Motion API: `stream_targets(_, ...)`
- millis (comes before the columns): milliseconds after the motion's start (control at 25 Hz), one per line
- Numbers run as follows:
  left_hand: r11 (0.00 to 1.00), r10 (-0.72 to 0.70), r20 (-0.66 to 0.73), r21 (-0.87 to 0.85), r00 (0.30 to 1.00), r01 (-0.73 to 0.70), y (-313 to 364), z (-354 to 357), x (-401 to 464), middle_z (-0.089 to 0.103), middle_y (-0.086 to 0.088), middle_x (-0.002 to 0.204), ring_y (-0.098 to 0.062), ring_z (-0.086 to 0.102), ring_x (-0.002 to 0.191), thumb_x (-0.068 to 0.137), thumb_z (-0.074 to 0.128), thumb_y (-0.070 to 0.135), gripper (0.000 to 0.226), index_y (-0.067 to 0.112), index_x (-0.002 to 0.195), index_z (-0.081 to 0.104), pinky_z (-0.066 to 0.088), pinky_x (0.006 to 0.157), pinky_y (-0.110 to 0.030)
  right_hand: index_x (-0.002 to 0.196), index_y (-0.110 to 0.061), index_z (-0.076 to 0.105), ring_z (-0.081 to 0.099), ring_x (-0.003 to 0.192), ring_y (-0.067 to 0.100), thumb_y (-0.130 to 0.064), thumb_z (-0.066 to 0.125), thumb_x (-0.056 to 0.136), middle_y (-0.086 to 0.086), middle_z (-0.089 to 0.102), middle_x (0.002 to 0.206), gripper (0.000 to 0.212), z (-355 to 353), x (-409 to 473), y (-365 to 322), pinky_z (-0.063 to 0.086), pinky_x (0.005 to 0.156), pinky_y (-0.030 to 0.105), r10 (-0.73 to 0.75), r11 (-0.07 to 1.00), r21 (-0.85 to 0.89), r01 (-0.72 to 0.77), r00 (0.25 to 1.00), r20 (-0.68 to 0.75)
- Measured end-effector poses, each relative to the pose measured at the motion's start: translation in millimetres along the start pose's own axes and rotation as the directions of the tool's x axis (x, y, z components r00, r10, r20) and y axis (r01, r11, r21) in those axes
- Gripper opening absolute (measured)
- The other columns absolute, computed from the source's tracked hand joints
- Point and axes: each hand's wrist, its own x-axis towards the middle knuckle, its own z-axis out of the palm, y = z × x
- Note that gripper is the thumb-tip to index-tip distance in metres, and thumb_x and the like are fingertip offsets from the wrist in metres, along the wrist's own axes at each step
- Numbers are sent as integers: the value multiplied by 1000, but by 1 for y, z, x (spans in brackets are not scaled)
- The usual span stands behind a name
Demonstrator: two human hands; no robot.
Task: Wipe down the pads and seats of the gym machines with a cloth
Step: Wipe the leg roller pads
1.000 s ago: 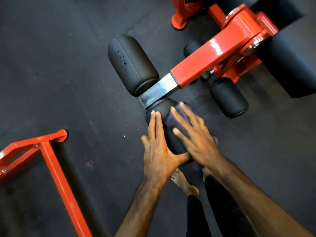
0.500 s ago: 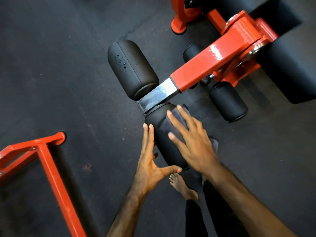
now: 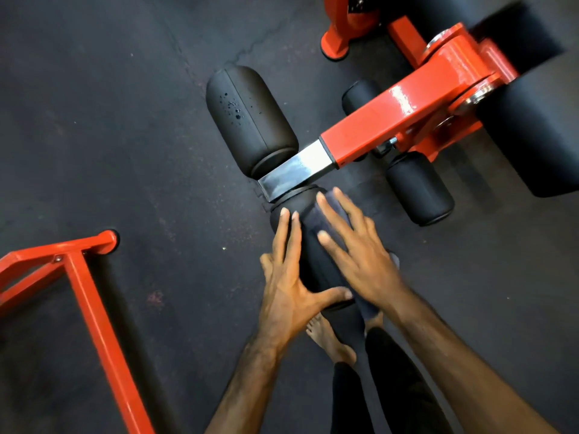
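Cloth (image 3: pixel 330 219) lay under the flat right hand (image 3: pixel 360 261), pressed on the near roller pad (image 3: pixel 313 264). Left hand (image 3: pixel 288 289), off the pad half a second before, had returned beside it, fingers straight, thumb hooked over the end cap, bracing it, so wiping could continue.

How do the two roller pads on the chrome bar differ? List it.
The far roller pad is bare and untouched; the near roller pad has the left hand and right hand on it.
The far pad carries dark wet-looking specks; the near pad has a dark cloth pressed on it.
Both are black cylinders flanking the chrome bar.
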Motion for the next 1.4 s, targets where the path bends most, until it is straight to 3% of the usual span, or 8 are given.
stream_targets(120,989,-27,92,-143,995,40,-31,-19,-6,-13,21,174,-17,22,160,57,103,44,155,35,167,-6,38,123,-52,165,-52,11,14,160,14,-69,30,104,-20,0,175,66,1,-67,8,26,127,50,46,996,75,-45,999,0)
stream_targets(360,984,-19,122,-176,992,40,-34,-8,-7,-18,27,171,-15,15,162,57,105,34,154,44,166,-4,46,117,-53,163,-54,18,32,154,19,-71,28,103,-16,23,168,63,3,30,1,30,125,52,93,991,102,-85,993,-70)
stream_targets(480,983,-32,68,-178,997,44,-30,-4,-7,-14,24,172,-21,22,161,51,107,40,155,45,167,3,49,113,-55,164,-51,17,32,154,22,-66,28,106,-15,19,171,62,4,15,-6,31,123,50,86,995,58,-81,992,-95)
stream_targets(640,990,-52,9,-129,999,52,-14,-4,-6,-9,16,173,-16,14,162,51,106,48,152,45,167,8,45,117,-54,164,-53,13,26,155,21,-65,29,106,-15,7,175,62,10,-71,-9,31,122,52,75,997,-12,-76,993,-94)
stream_targets(840,993,-109,-47,39,993,111,11,5,2,-8,17,172,1,6,145,49,99,56,148,51,165,6,27,116,-34,163,-51,19,41,143,29,-66,25,106,-13,25,166,59,5,39,-16,38,115,60,93,994,-44,-98,991,-98)
stream_targets(1080,999,-12,104,-41,995,17,-28,-17,-5,-21,15,173,-14,-2,163,53,100,58,157,34,168,-3,34,118,-70,166,-47,12,33,152,24,-63,28,108,-12,9,175,62,10,-46,-14,37,118,50,77,987,-128,-94,988,-135)
stream_targets(1280,985,-58,138,-155,989,80,-15,-14,2,-30,23,168,-10,0,163,48,106,45,160,50,164,-3,40,121,-55,165,-43,21,47,137,33,-63,26,106,-3,26,169,62,18,-14,-18,46,106,56,128,969,-181,-169,968,-218)
stream_targets(1400,989,-114,34,-89,993,117,-3,-1,1,-25,23,170,-5,-7,161,46,103,54,161,45,166,-4,20,128,-46,163,-40,27,47,140,29,-62,28,107,-6,35,162,60,10,40,-15,42,112,57,151,986,-40,-160,973,-176)
